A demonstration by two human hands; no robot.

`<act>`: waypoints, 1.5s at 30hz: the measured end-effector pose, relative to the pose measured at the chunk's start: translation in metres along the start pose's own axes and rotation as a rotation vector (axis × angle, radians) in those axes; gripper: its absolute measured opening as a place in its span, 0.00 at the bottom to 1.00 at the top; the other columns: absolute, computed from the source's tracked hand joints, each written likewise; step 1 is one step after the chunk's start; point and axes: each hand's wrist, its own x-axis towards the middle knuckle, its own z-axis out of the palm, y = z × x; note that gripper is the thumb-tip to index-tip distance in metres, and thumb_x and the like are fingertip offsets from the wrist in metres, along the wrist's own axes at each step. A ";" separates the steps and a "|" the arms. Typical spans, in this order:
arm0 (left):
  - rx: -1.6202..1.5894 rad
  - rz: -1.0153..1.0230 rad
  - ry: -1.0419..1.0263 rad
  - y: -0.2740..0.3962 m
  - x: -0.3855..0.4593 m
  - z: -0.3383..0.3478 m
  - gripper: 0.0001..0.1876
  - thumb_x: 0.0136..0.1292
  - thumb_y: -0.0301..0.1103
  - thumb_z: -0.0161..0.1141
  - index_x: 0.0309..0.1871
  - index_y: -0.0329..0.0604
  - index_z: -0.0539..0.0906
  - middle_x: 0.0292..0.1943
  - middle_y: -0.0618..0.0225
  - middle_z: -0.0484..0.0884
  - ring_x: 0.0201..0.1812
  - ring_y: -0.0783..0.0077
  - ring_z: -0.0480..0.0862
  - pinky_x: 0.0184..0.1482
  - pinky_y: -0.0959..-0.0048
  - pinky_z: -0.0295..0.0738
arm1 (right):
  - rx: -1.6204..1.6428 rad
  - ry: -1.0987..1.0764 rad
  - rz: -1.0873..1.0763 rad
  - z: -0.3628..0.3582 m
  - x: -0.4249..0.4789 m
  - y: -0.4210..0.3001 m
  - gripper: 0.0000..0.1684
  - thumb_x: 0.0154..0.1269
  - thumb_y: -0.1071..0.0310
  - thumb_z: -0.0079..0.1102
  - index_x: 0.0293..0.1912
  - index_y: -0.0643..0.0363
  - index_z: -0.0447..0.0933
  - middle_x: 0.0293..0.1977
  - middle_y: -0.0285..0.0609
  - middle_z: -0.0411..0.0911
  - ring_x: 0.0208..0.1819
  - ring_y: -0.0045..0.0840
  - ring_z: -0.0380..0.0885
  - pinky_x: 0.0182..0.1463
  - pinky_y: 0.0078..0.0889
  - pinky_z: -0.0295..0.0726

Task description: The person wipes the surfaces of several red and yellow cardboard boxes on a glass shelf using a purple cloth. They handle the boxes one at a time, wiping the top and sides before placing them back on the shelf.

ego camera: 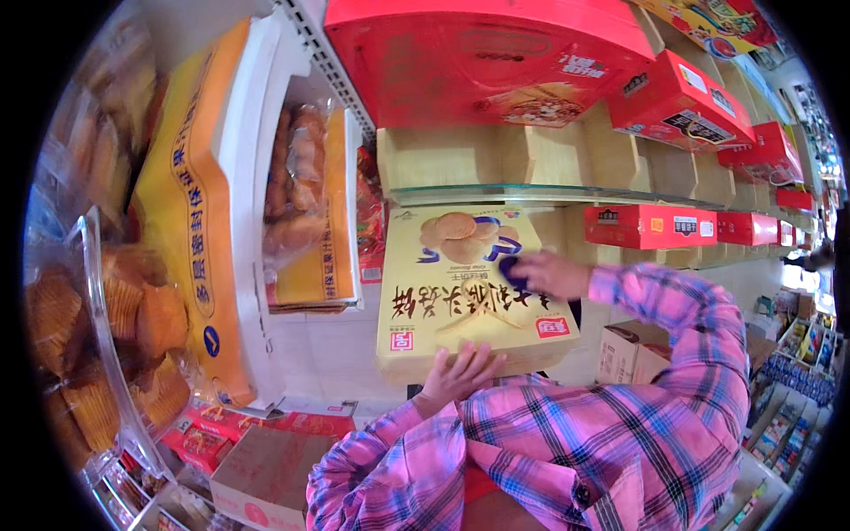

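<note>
A large pale-yellow cardboard biscuit box [431, 332] lies before me, its top printed with round biscuits and writing. A twisted cord handle [479, 305] crosses that top. My left hand [461, 373] holds the box at its near edge, fingers spread over the rim; the thumb is hidden. In my right hand [554, 275] is a dark blue cloth or pad [512, 272], pressed to the right part of the top. The hand is slightly blurred.
Wooden shelf compartments [451, 159] with a glass edge [491, 192] stand behind the box. A big red gift box [465, 73] sits above; smaller red boxes [651, 226] line the right. Packaged bread [302, 159], wrapped cakes [159, 318] and a brown carton [272, 471] are left.
</note>
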 end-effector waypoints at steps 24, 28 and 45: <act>-0.016 -0.005 -0.017 -0.011 0.021 -0.005 0.30 0.60 0.47 0.53 0.68 0.63 0.68 0.64 0.61 0.67 0.64 0.56 0.66 0.58 0.35 0.59 | 0.374 -0.053 -0.045 -0.024 0.057 -0.014 0.21 0.69 0.63 0.51 0.60 0.57 0.73 0.56 0.56 0.71 0.63 0.44 0.66 0.68 0.42 0.61; -0.069 -0.008 -0.258 -0.047 0.080 -0.046 0.42 0.47 0.46 0.67 0.70 0.57 0.66 0.69 0.50 0.60 0.70 0.48 0.59 0.67 0.31 0.45 | 0.013 -0.069 0.482 -0.069 -0.030 0.048 0.20 0.67 0.66 0.51 0.57 0.61 0.74 0.47 0.59 0.77 0.54 0.46 0.74 0.62 0.41 0.69; -0.364 -0.181 0.166 -0.194 0.301 -0.090 0.35 0.60 0.49 0.64 0.65 0.36 0.69 0.69 0.48 0.63 0.72 0.49 0.58 0.72 0.48 0.48 | -0.478 0.900 0.064 -0.274 -0.016 -0.030 0.25 0.54 0.76 0.60 0.54 0.52 0.76 0.57 0.50 0.68 0.57 0.46 0.68 0.62 0.43 0.68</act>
